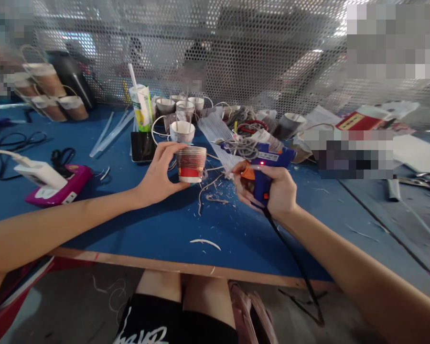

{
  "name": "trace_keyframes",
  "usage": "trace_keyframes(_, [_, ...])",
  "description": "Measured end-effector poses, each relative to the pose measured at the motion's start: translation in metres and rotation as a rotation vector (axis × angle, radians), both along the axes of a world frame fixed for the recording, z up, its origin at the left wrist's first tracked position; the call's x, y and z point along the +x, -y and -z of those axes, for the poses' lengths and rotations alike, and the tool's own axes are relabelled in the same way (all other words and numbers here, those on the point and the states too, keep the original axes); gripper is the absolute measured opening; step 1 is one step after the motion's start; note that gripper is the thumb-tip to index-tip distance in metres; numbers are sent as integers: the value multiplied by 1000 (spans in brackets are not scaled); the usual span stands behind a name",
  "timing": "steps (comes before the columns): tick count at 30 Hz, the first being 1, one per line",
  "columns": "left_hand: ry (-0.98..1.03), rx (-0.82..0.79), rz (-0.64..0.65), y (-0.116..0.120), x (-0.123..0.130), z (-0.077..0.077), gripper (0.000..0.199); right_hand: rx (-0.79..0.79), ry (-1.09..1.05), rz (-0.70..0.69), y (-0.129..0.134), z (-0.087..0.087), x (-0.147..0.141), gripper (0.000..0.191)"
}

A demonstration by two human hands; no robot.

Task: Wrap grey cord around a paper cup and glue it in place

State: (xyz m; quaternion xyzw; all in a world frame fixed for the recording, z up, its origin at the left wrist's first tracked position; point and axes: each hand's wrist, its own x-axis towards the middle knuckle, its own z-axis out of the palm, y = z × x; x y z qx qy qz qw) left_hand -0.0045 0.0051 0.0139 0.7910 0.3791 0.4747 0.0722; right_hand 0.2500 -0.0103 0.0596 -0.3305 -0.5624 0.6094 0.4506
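Pinch the ridged cup [192,162], likely light and crushable, by its two ends, as in the left hand [161,172] over the blue table [143,229], with the glue gun [261,187] gripped in the right hand [282,190].

The bare left forearm [75,220] reaches rightward, the left hand [156,174] gripping in a C, fingers [166,152] above thumb [179,187]. The right forearm [340,253] slants up leftward; the right hand [281,191] grips, curled inward, its wrist [293,210] raised.
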Motion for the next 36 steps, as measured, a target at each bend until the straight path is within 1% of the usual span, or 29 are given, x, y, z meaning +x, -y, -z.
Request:
trace_keyframes(1, [13, -11, 2, -1, 0, 1, 74, 29, 25, 10, 3, -1, -1, 30])
trace_keyframes(3, [36, -26, 2, -2, 0, 2, 74, 108, 67, 73, 7, -1, -4, 31])
trace_keyframes(7, [80, -22, 21, -1, 2, 2, 73, 293, 38, 269, 7, 6, -7, 31])
trace_keyframes(9, [96, -16, 28, 2, 3, 2, 73, 372, 52, 341, 4, 11, -7, 28])
trace_keyframes(10, [102, -12, 28, 2, 3, 1, 73, 398, 80, 356, 3, 13, -6, 26])
trace_keyframes(12, [114, 1, 20, 3, 3, 2, 74, 428, 144, 340, 1, 14, -5, 24])
trace_keyframes(14, [141, 26, -2, 2, 2, 4, 75, 425, 160, 310, 1, 14, -5, 26])
trace_keyframes(16, [185, 47, -36, 0, 1, 6, 76, 382, 134, 295, 0, 11, -6, 31])
trace_keyframes(20, [253, 14, -72, -4, 0, 9, 78, 288, 36, 334, -3, 6, -7, 38])
trace_keyframes(24, [261, -21, -97, -6, 0, 11, 77, 204, 16, 288, -5, 1, -4, 40])
trace_keyframes(28, [291, -48, -139, -10, -1, 14, 79, 195, 26, 274, -10, -4, 1, 36])
trace_keyframes(29, [299, -54, -151, -11, -2, 15, 78, 198, 31, 301, -13, -4, 3, 35])
trace_keyframes(30, [306, -57, -162, -12, -2, 16, 78, 206, 34, 356, -17, -4, 6, 34])
trace_keyframes(32, [320, -50, -182, -13, -3, 17, 77, 249, 45, 535, -26, -4, 14, 32])
trace_keyframes(34, [331, -32, -201, -14, -3, 18, 78, 338, 50, 748, -35, -4, 24, 27])
trace_keyframes(36, [343, -6, -210, -15, -3, 19, 81, 442, 35, 884, -43, -5, 33, 19])
